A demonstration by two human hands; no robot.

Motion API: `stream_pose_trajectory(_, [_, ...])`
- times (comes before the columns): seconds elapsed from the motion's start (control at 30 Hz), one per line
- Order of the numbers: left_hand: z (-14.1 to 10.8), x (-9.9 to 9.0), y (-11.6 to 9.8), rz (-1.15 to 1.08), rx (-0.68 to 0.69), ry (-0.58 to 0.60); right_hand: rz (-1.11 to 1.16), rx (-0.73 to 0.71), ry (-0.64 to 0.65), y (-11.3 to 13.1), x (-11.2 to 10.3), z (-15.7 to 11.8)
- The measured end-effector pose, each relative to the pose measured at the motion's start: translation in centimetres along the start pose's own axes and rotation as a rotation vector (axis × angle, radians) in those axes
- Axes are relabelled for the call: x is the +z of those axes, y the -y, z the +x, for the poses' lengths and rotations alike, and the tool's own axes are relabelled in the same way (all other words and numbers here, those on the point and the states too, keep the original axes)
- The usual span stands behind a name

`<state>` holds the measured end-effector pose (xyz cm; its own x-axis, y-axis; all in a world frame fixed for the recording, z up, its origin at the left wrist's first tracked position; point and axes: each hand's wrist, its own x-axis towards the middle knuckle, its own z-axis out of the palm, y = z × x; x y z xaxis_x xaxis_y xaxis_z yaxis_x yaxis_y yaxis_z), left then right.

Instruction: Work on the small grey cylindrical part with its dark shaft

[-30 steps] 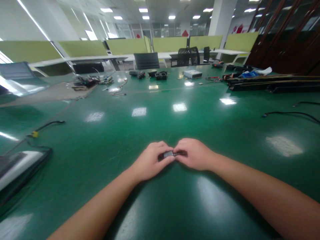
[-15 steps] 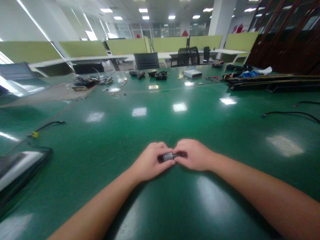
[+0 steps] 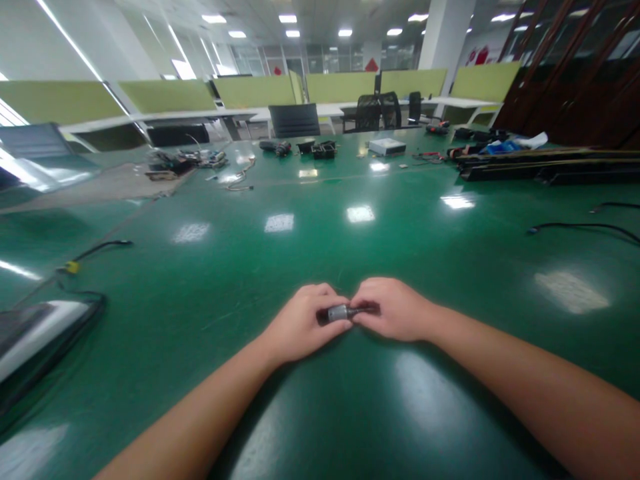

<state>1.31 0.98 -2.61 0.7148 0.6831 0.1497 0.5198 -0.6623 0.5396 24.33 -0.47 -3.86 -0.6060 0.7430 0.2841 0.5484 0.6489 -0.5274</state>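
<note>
A small grey metal cylinder with a thin dark shaft (image 3: pixel 338 313) lies level between my two hands, just above or on the green table (image 3: pixel 310 260); I cannot tell which. My left hand (image 3: pixel 303 322) is closed on the cylinder, thumb in front and fingers behind. At the other end, my right hand (image 3: pixel 390 310) pinches the thin shaft, and its tip is partly hidden in the palm. The fingertips of both hands nearly meet over the piece.
At the left edge is a blurred black-and-white device (image 3: pixel 45 333) with a cable. A black cable (image 3: pixel 585 225) lies on the right. Farther off are long dark strips (image 3: pixel 545 167), a grey metal box (image 3: pixel 387 147), black parts (image 3: pixel 324 150) and a pile of wires (image 3: pixel 175 162).
My right hand has shifted slightly to the right, so the gap between the hands is a little wider. The left hand keeps its grip, nearly still.
</note>
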Motion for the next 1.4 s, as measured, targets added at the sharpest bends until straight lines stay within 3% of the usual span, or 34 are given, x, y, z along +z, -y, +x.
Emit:
stream_pose_trajectory(0.67, [-0.5,-0.2,0.5,0.0,-0.008,0.005,-0.033,0.081,0.067,-0.4,-1.4,-0.7])
stream_pose_trajectory(1.07, [-1.4,-0.3,0.9,-0.003,-0.013,-0.001,-0.031,0.191,0.119,-1.8,-3.8,-1.5])
stream_pose_trajectory(1.4, [-0.6,-0.4,0.6,-0.027,0.001,-0.004,0.065,0.116,0.102,-0.7,-1.9,-0.6])
